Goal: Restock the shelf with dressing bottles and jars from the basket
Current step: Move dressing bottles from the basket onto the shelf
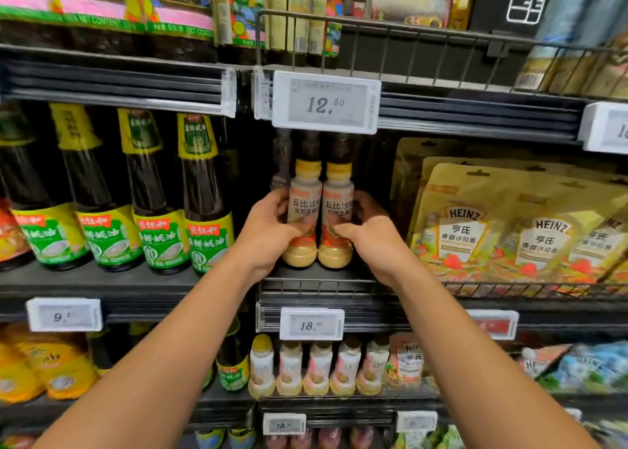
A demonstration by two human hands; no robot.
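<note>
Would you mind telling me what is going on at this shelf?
A person is stocking the middle shelf below the 12.50 price tag. The left hand grips the left dressing bottle, the right hand the right dressing bottle. Both stand upright, side by side.

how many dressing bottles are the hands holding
2: left bottle in the left hand, right bottle in the right hand, side by side. Others may hide behind.

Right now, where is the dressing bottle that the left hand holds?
In the head view the dressing bottle stands mid-frame on the middle shelf, under the 12.50 price tag, between the dark sauce bottles and the twin bottle gripped by the right hand.
</note>
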